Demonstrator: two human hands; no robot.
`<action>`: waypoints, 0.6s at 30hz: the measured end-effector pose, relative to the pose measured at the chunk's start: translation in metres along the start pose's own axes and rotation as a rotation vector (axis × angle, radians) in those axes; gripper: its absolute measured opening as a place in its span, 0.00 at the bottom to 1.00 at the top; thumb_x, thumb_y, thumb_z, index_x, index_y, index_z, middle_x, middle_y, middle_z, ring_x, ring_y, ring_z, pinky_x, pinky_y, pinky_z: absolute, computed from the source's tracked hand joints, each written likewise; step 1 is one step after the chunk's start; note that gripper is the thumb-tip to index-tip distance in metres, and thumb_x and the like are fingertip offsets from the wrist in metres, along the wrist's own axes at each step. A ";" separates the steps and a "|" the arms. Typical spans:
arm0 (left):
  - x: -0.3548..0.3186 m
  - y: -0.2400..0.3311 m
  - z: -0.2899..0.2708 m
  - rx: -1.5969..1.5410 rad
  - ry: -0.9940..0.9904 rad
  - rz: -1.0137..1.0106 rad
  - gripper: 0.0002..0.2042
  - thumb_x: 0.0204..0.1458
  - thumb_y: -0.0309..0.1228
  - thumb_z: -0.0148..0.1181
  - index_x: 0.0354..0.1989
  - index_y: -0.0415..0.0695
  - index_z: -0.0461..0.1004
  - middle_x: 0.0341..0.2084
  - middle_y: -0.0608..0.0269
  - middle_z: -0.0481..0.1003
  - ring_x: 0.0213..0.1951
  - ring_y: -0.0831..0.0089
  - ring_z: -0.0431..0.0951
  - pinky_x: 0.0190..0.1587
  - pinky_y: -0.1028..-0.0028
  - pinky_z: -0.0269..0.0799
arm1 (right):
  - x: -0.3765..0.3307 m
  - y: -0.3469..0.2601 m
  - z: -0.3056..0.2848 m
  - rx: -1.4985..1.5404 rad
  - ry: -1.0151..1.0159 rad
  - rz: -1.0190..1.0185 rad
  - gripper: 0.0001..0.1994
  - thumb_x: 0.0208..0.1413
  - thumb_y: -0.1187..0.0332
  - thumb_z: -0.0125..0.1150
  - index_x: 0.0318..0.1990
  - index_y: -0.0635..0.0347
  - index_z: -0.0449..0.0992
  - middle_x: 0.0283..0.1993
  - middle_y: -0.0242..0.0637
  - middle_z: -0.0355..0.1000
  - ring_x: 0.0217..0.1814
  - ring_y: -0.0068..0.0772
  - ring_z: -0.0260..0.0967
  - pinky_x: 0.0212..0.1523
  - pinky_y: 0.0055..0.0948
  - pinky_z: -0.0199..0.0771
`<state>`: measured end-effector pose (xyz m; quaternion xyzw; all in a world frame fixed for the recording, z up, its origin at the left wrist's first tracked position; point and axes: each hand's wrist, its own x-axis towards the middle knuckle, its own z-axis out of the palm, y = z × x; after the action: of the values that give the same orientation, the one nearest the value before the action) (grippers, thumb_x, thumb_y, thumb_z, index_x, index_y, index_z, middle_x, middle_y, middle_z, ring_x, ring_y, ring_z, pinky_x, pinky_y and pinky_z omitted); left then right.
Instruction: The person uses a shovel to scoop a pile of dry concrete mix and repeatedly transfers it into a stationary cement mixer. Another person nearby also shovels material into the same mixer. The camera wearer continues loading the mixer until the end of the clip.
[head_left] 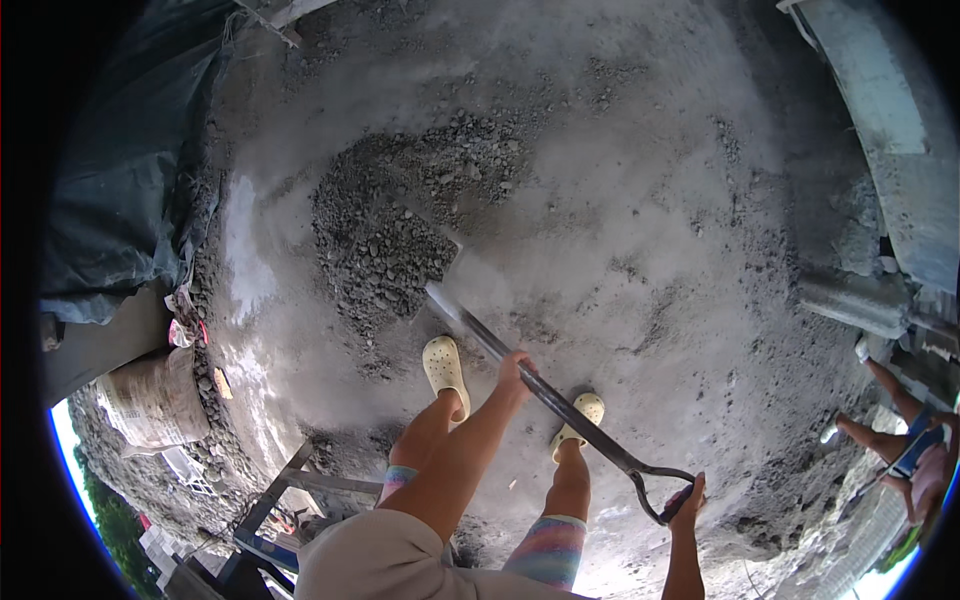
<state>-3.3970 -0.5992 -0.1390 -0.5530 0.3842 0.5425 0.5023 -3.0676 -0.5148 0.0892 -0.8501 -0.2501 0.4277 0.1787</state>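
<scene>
A shovel [575, 418] slants from the gravel down to the lower right. My left hand [515, 371] is closed round its dark shaft, partway along. At the upper end, my right hand [687, 501] grips the D-shaped handle. The blade lies low in a dark heap of gravel [385, 250], and loose stones cover much of it, so its outline is only partly visible. My feet, in cream clogs [443, 366], stand on the dusty ground just behind the heap, on either side of the shaft.
Dark sheeting [125, 190] hangs along the left, above a stuffed sack [155, 400]. A metal frame [275, 510] stands at the lower left. At the right edge are a long pale panel [890, 110], a cylindrical bundle [855, 300] and another person [915, 440].
</scene>
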 end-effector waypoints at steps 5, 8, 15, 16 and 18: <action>-0.156 -0.056 0.000 0.022 0.100 -0.095 0.07 0.32 0.30 0.48 0.11 0.47 0.57 0.09 0.66 0.57 0.13 0.70 0.58 0.20 0.70 0.57 | -0.089 -0.094 -0.127 -0.053 0.003 0.073 0.23 0.39 0.43 0.50 0.18 0.54 0.57 0.05 0.32 0.52 0.02 0.27 0.51 0.03 0.24 0.55; -0.203 -0.069 -0.009 0.038 0.086 -0.104 0.07 0.30 0.29 0.45 0.09 0.47 0.54 0.07 0.67 0.55 0.12 0.72 0.57 0.18 0.73 0.57 | -0.118 -0.133 -0.178 -0.052 -0.072 0.242 0.23 0.37 0.44 0.53 0.17 0.55 0.57 0.07 0.35 0.54 0.04 0.30 0.53 0.06 0.27 0.59; -0.242 -0.099 0.072 0.234 0.211 0.030 0.06 0.32 0.29 0.44 0.10 0.47 0.55 0.09 0.68 0.57 0.13 0.71 0.59 0.20 0.70 0.58 | -0.086 -0.148 -0.224 -0.049 -0.046 0.282 0.22 0.36 0.48 0.53 0.23 0.60 0.61 0.11 0.40 0.59 0.09 0.35 0.59 0.10 0.33 0.61; -0.237 -0.105 0.097 0.275 0.187 0.066 0.06 0.32 0.29 0.44 0.10 0.47 0.55 0.09 0.68 0.58 0.14 0.71 0.59 0.21 0.70 0.59 | -0.077 -0.166 -0.226 -0.020 -0.035 0.274 0.21 0.36 0.49 0.54 0.24 0.61 0.62 0.12 0.41 0.60 0.09 0.35 0.59 0.10 0.33 0.62; -0.233 -0.101 0.145 0.352 0.126 0.184 0.06 0.32 0.29 0.44 0.11 0.47 0.56 0.10 0.67 0.58 0.14 0.70 0.59 0.21 0.69 0.59 | -0.033 -0.191 -0.221 0.083 -0.142 0.270 0.20 0.37 0.51 0.54 0.26 0.62 0.62 0.13 0.42 0.61 0.10 0.36 0.60 0.11 0.33 0.62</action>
<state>-3.3567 -0.4655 0.1179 -0.4521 0.5526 0.4751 0.5143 -2.9558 -0.3988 0.3357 -0.8355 -0.1276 0.5167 0.1364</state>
